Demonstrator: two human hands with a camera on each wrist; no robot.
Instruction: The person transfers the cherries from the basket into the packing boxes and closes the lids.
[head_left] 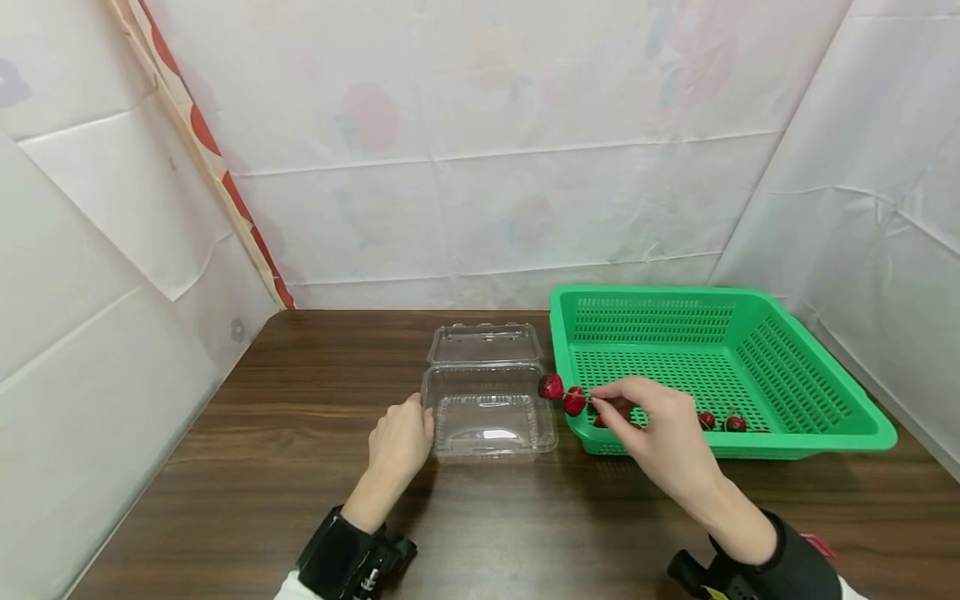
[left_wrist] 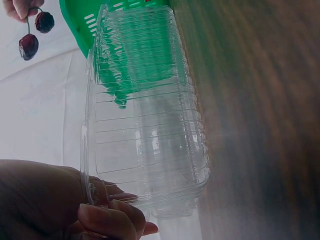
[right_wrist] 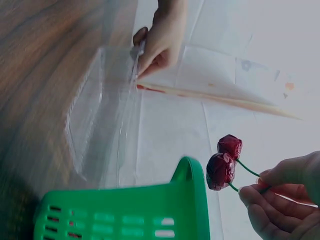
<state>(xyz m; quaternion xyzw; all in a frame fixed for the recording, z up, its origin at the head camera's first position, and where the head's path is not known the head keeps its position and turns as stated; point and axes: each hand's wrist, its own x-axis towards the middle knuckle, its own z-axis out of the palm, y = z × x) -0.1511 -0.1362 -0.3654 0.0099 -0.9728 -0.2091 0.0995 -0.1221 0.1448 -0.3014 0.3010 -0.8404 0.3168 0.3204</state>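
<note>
My right hand (head_left: 660, 425) pinches the green stems of two dark red cherries (right_wrist: 221, 170) between thumb and fingertips. In the head view the cherries hang over the near left corner of the green basket (head_left: 817, 446), beside the clear plastic box. My left hand (head_left: 401, 437) grips the left rim of that clear clamshell box (head_left: 491, 421), thumb and fingers on either side of the edge in the left wrist view. The box stands on the table with its lid (head_left: 486, 343) folded back, and no fruit shows inside it. More cherries (head_left: 735, 424) lie in the basket along its near side, partly behind my right hand.
The basket stands right of the box, close to it, its raised rim near my right hand. A dark wooden table (head_left: 300, 417) lies under everything. White patterned sheets (head_left: 480, 208) enclose the back and both sides.
</note>
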